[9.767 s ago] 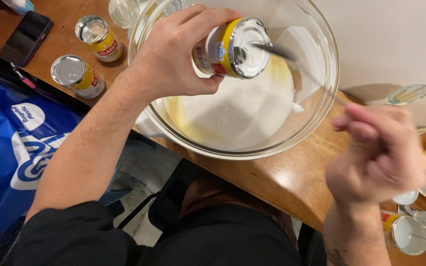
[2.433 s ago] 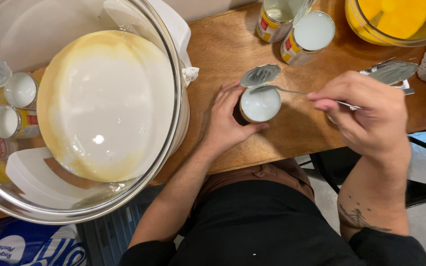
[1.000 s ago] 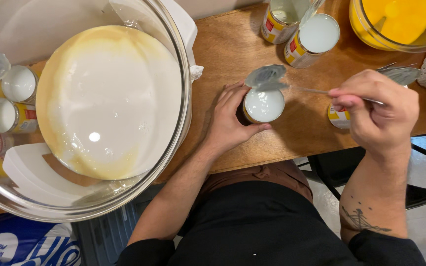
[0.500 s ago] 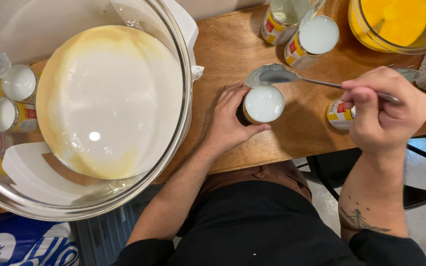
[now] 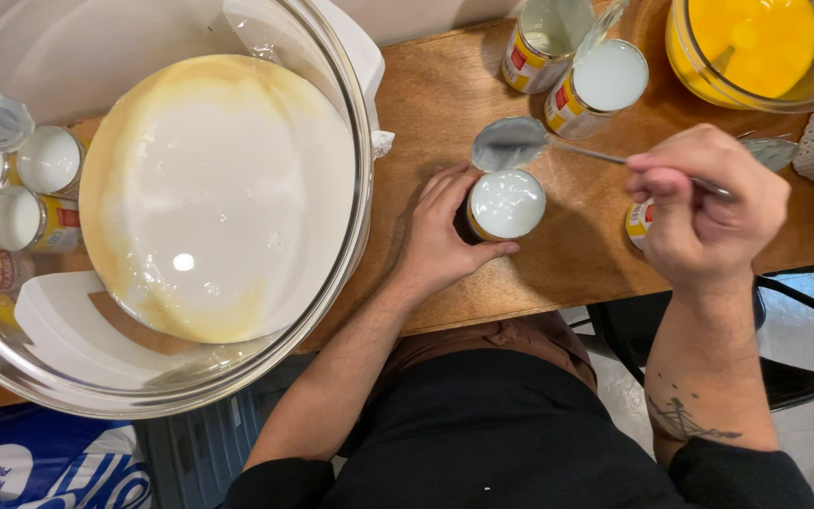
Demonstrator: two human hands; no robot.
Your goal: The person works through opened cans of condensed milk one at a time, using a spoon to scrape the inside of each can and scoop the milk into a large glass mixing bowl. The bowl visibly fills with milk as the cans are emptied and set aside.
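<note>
Left hand [image 5: 440, 236] wrapped around open can [image 5: 506, 205], fingers curled on its side, can upright on wooden table [image 5: 426, 94], white contents showing. Right hand [image 5: 704, 207] closed on spoon [image 5: 520, 143] handle; bowl of spoon just above and beyond the can, toward the left hand's fingertips. Small can [image 5: 638, 221] partly hidden under right hand. Two more opened cans [image 5: 600, 85] beyond spoon. Large glass bowl [image 5: 332, 75] of white liquid just left of left hand. Yellow mixture bowl [image 5: 756, 47] beyond right hand.
</note>
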